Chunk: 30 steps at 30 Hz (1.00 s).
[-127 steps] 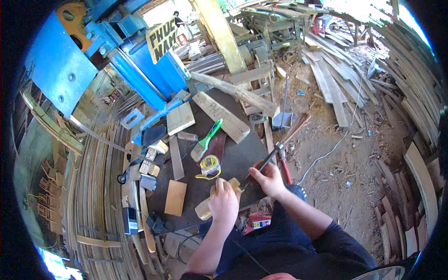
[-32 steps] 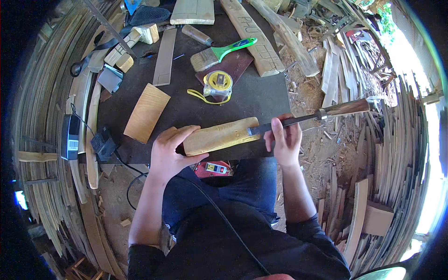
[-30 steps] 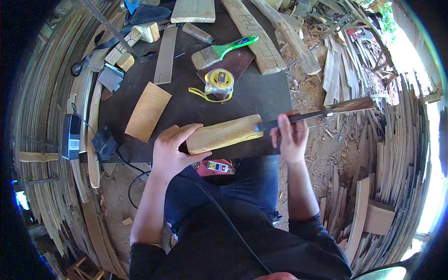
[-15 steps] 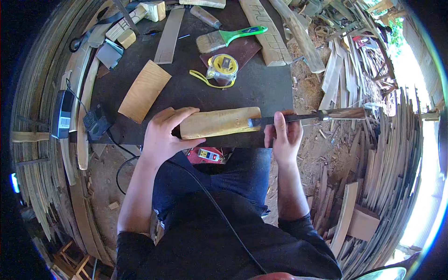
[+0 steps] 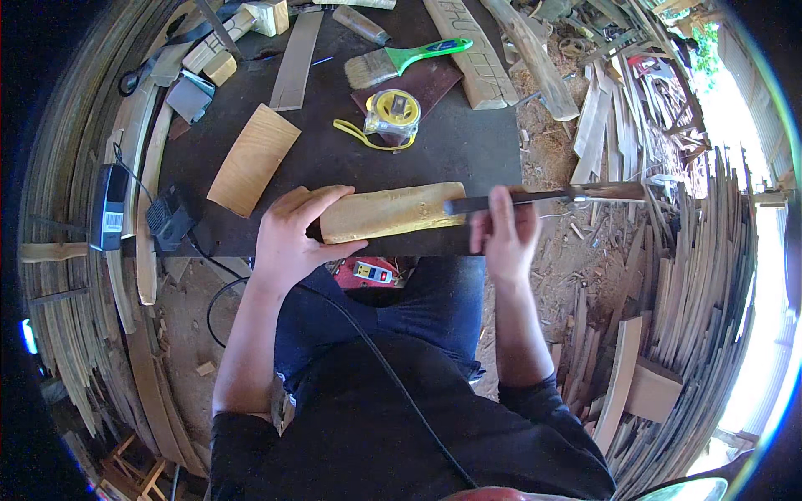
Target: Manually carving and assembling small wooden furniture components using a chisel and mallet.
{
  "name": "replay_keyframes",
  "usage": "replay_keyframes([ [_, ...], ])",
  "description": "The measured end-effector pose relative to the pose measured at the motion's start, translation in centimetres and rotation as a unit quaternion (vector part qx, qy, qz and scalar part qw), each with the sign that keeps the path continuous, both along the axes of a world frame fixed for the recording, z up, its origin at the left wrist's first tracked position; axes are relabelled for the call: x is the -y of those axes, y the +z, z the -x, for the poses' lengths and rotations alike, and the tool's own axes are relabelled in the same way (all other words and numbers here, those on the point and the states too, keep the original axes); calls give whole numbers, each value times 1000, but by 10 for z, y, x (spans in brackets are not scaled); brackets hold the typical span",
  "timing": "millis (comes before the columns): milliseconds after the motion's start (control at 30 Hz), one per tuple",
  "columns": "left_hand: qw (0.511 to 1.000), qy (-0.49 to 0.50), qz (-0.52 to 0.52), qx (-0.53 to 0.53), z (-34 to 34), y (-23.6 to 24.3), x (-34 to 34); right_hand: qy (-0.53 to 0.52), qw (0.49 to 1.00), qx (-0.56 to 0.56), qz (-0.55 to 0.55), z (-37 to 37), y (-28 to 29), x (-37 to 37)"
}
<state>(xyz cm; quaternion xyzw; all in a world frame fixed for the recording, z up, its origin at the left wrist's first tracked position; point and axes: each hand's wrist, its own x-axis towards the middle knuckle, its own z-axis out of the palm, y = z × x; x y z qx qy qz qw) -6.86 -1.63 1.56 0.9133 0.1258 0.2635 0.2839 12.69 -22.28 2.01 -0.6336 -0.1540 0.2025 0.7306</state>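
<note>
At the near edge of a dark worktop (image 5: 401, 167), my left hand (image 5: 292, 238) grips the left end of a pale yellowish wood block (image 5: 393, 209). My right hand (image 5: 505, 230) is closed on a long chisel (image 5: 547, 196) with a wooden handle pointing right; its flat blade lies over the right end of the block. Just beyond the block are a yellow tape measure (image 5: 393, 108) with its strap, a green-handled brush (image 5: 418, 58) and a tan wood piece (image 5: 253, 160).
Wood offcuts (image 5: 296, 58) and carved planks (image 5: 468, 54) fill the far worktop. A corded black device (image 5: 171, 217) sits at its left edge, a power strip (image 5: 373, 273) below the near edge. Stacked boards (image 5: 685, 317) line both sides, with scraps on the floor.
The view has tilted down since the oldest frame. My left hand shifted to the block's left end, and the chisel swung to lie nearly level, moving slightly over the block's right end.
</note>
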Motion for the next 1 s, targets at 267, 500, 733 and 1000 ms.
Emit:
replay_keyframes([
  [267,1000,-3,-4,11,0,-1,1,-4,999,-14,34,-3,6,8],
  [500,1000,7,3,-4,3,-2,1,5,999,29,18,1,6,7],
  [733,1000,6,22,-7,4,0,-2,22,998,46,24,8,5,5],
  [1000,1000,11,10,-12,2,-2,1,-31,999,4,9,-2,1,14],
])
